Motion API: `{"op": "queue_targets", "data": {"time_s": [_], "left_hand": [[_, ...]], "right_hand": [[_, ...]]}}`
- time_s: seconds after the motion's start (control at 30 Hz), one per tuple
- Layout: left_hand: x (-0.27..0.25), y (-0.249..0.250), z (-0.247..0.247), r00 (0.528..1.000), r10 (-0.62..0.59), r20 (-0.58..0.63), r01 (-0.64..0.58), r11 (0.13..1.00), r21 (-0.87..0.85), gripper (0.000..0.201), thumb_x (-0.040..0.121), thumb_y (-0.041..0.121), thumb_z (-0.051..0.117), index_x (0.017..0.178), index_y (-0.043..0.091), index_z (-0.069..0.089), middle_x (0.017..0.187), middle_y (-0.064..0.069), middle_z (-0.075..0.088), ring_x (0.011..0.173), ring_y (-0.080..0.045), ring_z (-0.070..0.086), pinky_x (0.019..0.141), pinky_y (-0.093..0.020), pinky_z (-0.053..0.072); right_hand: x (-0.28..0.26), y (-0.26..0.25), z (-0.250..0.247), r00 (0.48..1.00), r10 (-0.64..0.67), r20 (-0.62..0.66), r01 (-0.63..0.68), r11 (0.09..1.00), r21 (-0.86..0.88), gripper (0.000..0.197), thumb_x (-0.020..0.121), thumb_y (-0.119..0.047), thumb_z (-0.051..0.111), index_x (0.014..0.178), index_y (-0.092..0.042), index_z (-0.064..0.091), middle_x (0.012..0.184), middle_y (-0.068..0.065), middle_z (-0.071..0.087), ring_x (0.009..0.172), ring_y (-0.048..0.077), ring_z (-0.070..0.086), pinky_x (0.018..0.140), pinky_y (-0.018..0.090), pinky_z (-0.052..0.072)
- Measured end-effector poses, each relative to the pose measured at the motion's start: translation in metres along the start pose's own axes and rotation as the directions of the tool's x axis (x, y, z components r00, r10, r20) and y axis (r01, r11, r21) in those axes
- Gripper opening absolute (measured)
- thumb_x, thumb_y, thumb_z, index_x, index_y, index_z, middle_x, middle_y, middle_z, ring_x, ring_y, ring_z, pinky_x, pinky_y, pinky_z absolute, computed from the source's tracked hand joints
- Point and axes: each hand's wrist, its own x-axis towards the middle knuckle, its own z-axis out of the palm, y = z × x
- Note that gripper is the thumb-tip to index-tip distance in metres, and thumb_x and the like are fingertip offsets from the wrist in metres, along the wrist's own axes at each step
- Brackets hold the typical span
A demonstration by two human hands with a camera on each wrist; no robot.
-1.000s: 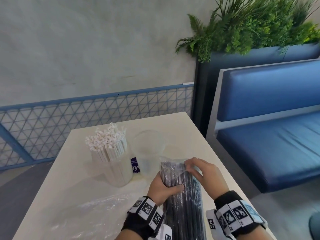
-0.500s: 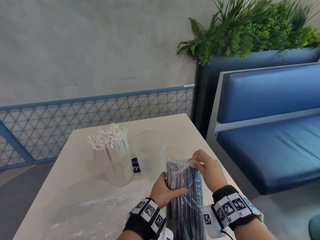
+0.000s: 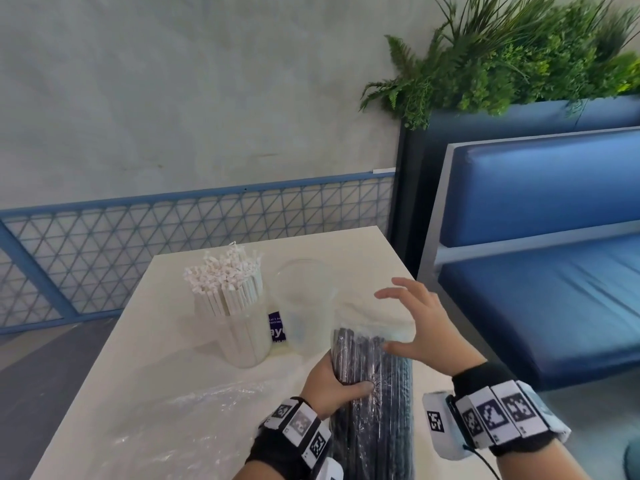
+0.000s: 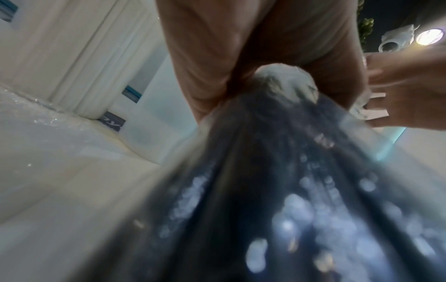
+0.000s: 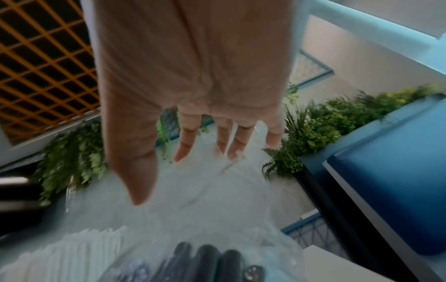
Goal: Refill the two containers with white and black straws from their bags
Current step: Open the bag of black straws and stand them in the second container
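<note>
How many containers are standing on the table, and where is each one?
2. The container full of white straws stands on the left side of the table. The empty clear container stands just right of it, beyond the bag of black straws.

The right hand has let go of the top of the bag of black straws, its fingers now spread above the loose plastic; the bag itself stands more upright beside the hand.

table | white-straw container | empty container | empty bag
</note>
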Motion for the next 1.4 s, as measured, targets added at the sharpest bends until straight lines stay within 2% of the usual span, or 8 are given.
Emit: {"op": "queue_targets", "data": {"time_s": [0.17, 0.27, 0.5, 0.7, 0.87, 1.03, 1.13, 1.4], "left_hand": [[-0.004, -0.002, -0.003, 0.999, -0.026, -0.029, 0.025, 0.999, -0.026, 0.056, 0.063, 0.025, 0.084, 0.109, 0.029, 0.051, 0.109, 0.003, 0.065, 0.102, -0.011, 0.062, 0.093, -0.031, 0.049], [-0.007, 0.001, -0.001, 1.000, -0.005, -0.012, 0.005, 1.000, -0.023, 0.064, 0.053, 0.039, 0.083, 0.109, 0.031, 0.052, 0.110, 0.003, 0.067, 0.103, -0.011, 0.063, 0.095, -0.036, 0.050], [-0.021, 0.040, 0.000, 0.993, 0.122, 0.003, -0.122, 0.986, 0.112, 0.055, 0.057, 0.033, 0.082, 0.102, 0.037, 0.050, 0.105, 0.011, 0.067, 0.098, -0.001, 0.063, 0.088, -0.023, 0.052], [-0.037, 0.114, -0.025, 0.932, 0.359, -0.053, -0.338, 0.911, 0.235, 0.058, 0.064, 0.031, 0.081, 0.111, 0.029, 0.048, 0.105, 0.015, 0.066, 0.096, 0.005, 0.062, 0.085, -0.017, 0.051], [-0.046, 0.132, -0.050, 0.901, 0.434, 0.017, -0.407, 0.829, 0.384, 0.058, 0.068, 0.022, 0.077, 0.114, 0.029, 0.044, 0.093, 0.015, 0.066, 0.084, 0.004, 0.063, 0.070, -0.007, 0.045], [-0.042, 0.114, -0.072, 0.944, 0.313, 0.101, -0.316, 0.780, 0.541, 0.054, 0.065, 0.023, 0.075, 0.110, 0.029, 0.046, 0.091, 0.011, 0.066, 0.083, -0.003, 0.063, 0.075, -0.022, 0.052], [-0.043, 0.098, -0.086, 0.967, 0.243, 0.082, -0.246, 0.790, 0.562, 0.051, 0.066, 0.019, 0.075, 0.107, 0.029, 0.046, 0.089, 0.013, 0.066, 0.081, -0.003, 0.064, 0.074, -0.020, 0.051], [-0.047, 0.104, -0.084, 0.951, 0.285, 0.124, -0.303, 0.767, 0.565, 0.051, 0.067, 0.021, 0.074, 0.110, 0.025, 0.048, 0.094, 0.009, 0.067, 0.084, -0.004, 0.063, 0.073, -0.018, 0.051]], "right_hand": [[-0.002, -0.006, -0.009, 0.970, -0.097, -0.223, 0.132, 0.980, 0.151, 0.027, 0.076, -0.022, 0.071, 0.093, -0.039, 0.059, 0.102, -0.012, 0.058, 0.088, 0.003, 0.053, 0.084, 0.014, 0.041], [-0.001, -0.014, -0.005, 0.987, -0.134, -0.084, 0.148, 0.973, 0.178, 0.013, 0.086, -0.018, 0.062, 0.086, -0.031, 0.065, 0.084, -0.012, 0.067, 0.076, 0.006, 0.061, 0.072, 0.017, 0.049], [0.008, -0.009, 0.001, 0.999, 0.022, -0.040, -0.022, 1.000, 0.017, 0.038, 0.096, -0.019, 0.046, 0.133, -0.020, 0.046, 0.137, -0.002, 0.051, 0.125, 0.014, 0.048, 0.094, 0.006, 0.022], [0.011, -0.040, -0.039, 0.940, -0.079, -0.332, 0.154, 0.966, 0.206, 0.041, 0.092, -0.018, 0.052, 0.133, -0.025, 0.047, 0.131, -0.016, 0.051, 0.114, -0.005, 0.051, 0.097, 0.012, 0.036], [0.017, -0.041, -0.059, 0.803, 0.150, -0.576, 0.237, 0.808, 0.540, 0.015, 0.089, -0.002, 0.056, 0.090, -0.015, 0.065, 0.084, -0.004, 0.072, 0.069, 0.010, 0.069, 0.068, 0.017, 0.054], [0.011, -0.027, -0.041, 0.868, 0.374, -0.328, 0.044, 0.599, 0.799, 0.016, 0.090, -0.005, 0.053, 0.078, -0.009, 0.064, 0.052, -0.006, 0.061, 0.040, 0.008, 0.049, 0.045, 0.014, 0.042], [0.001, -0.015, -0.039, 0.791, 0.527, -0.310, 0.091, 0.399, 0.912, 0.023, 0.092, -0.013, 0.050, 0.071, -0.011, 0.057, 0.044, -0.006, 0.050, 0.040, 0.008, 0.042, 0.044, 0.015, 0.038], [-0.002, -0.050, 0.000, 0.988, 0.016, -0.152, 0.055, 0.893, 0.447, 0.026, 0.093, -0.007, 0.049, 0.098, -0.025, 0.066, 0.096, -0.017, 0.069, 0.090, -0.007, 0.062, 0.079, 0.003, 0.042]]}}
